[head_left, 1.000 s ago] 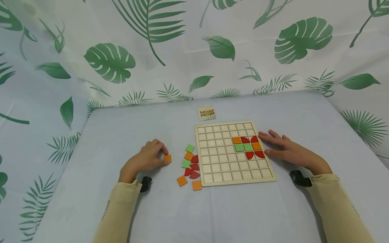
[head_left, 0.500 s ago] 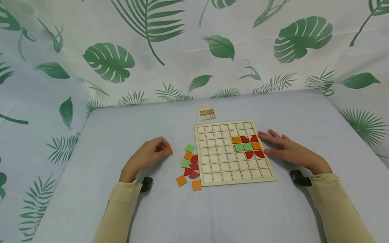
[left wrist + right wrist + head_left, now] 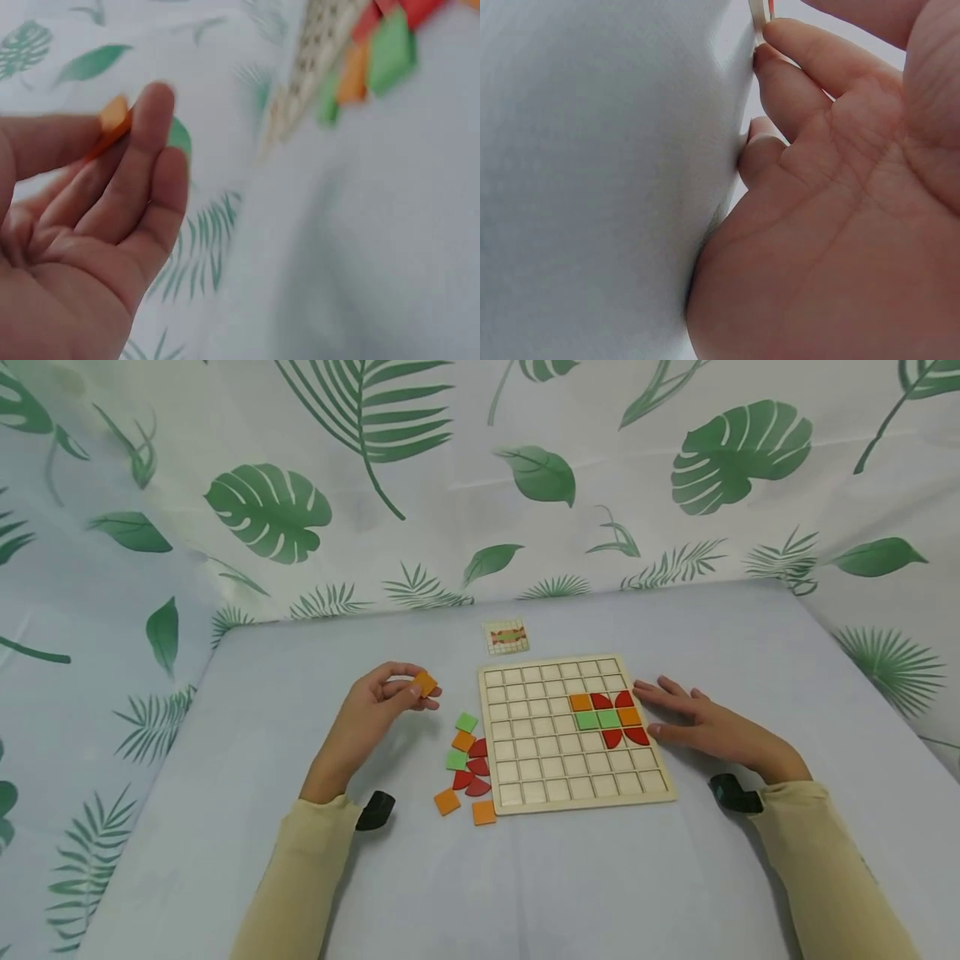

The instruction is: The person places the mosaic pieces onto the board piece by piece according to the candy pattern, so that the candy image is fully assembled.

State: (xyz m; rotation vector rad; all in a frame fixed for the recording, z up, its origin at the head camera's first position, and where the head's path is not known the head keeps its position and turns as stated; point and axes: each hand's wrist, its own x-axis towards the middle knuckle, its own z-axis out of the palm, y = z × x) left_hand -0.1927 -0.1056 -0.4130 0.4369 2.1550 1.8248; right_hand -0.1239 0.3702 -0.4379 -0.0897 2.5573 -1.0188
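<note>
My left hand (image 3: 375,702) pinches an orange square tile (image 3: 425,683) between thumb and fingers, raised above the table left of the board. In the left wrist view the same orange tile (image 3: 112,127) shows edge-on at the fingertips. A wooden grid board (image 3: 528,747) lies in the middle, with orange, green and red pieces set in its right-hand cells. My right hand (image 3: 697,727) rests flat beside the board, fingertips at its right edge. The right wrist view shows that palm (image 3: 817,225) low on the table, holding nothing.
Left of the board lies a loose group of green squares (image 3: 456,760), orange squares (image 3: 447,802) and red quarter-round pieces (image 3: 477,787). A small pattern card (image 3: 506,637) sits behind the board. Leaf-print cloth (image 3: 525,518) hangs around the table.
My left hand has lifted the orange tile off the table and carried it up and slightly right, turning it over. The right hand stays beside the board.
</note>
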